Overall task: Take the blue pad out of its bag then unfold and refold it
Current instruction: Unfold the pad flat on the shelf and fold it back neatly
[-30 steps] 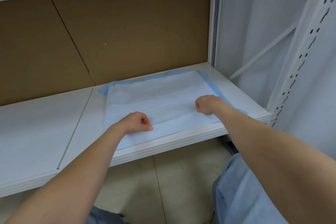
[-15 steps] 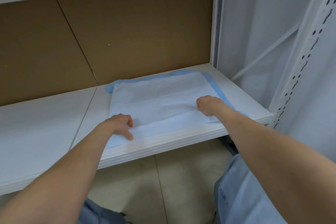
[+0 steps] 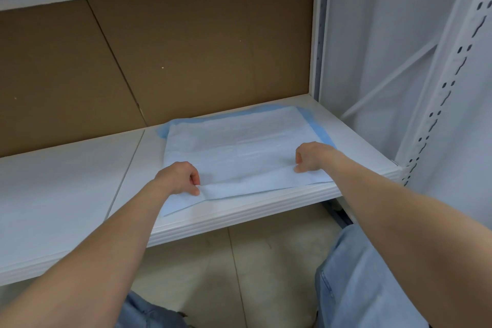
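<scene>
- Pad (image 3: 239, 152) lies flat on shelf (image 3: 66, 181), long side left to right.
- Left hand (image 3: 177, 177) and right hand (image 3: 312, 156) pinch its near fold.
- Left hand has slid left since a second ago.

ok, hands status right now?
Left hand: pinching the blue pad's near folded edge.
Right hand: pinching the same edge.

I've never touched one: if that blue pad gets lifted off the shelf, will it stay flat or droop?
Probably droops: the pad lies in thin, creased folded layers. Likely light, since the left hand and right hand hold a layer with mere finger pinches. It may slide on the smooth shelf.
</scene>
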Motion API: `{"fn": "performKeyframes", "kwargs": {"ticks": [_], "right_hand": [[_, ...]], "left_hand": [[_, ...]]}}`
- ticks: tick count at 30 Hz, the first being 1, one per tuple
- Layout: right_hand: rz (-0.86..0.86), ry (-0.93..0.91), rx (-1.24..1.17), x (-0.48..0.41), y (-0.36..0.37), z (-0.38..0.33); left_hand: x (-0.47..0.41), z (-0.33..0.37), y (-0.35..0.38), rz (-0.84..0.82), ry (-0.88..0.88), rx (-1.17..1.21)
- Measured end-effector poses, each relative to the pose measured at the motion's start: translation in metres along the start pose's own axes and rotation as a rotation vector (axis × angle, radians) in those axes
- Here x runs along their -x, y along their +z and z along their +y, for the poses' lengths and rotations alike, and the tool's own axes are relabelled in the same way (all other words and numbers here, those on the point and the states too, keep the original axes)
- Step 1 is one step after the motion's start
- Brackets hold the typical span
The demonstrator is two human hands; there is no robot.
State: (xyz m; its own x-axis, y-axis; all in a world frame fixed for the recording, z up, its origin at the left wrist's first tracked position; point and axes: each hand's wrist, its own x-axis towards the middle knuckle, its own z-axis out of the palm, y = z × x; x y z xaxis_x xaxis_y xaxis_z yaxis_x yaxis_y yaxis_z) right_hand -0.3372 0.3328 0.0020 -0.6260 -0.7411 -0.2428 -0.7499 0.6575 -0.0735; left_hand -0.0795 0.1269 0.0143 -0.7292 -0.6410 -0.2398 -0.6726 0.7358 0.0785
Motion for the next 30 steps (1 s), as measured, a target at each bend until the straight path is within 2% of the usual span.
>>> {"fn": "performKeyframes", "kwargs": {"ticks": [6, 17, 19, 22, 24, 30], "right_hand": [[0.118, 0.024, 0.015, 0.006, 0.002, 0.006], [0.153, 0.015, 0.029, 0.006, 0.003, 0.006], [0.163, 0.032, 0.068, 0.007, 0.003, 0.004], [0.177, 0.09, 0.295, 0.016, -0.005, 0.001], [0.123, 0.128, 0.393, 0.022, -0.006, 0.001], [0.007, 0.124, 0.249, 0.025, -0.004, 0.002]], "left_hand": [[0.002, 0.008, -0.001, 0.056, 0.011, 0.0], [0.001, 0.006, 0.012, 0.071, 0.1, 0.201], [0.001, 0.009, 0.013, 0.018, 0.115, 0.177], [0.002, 0.016, 0.011, -0.06, 0.121, 0.075], [0.002, 0.02, 0.01, -0.071, 0.113, -0.005], [-0.002, 0.022, 0.005, -0.099, 0.096, -0.136]]}}
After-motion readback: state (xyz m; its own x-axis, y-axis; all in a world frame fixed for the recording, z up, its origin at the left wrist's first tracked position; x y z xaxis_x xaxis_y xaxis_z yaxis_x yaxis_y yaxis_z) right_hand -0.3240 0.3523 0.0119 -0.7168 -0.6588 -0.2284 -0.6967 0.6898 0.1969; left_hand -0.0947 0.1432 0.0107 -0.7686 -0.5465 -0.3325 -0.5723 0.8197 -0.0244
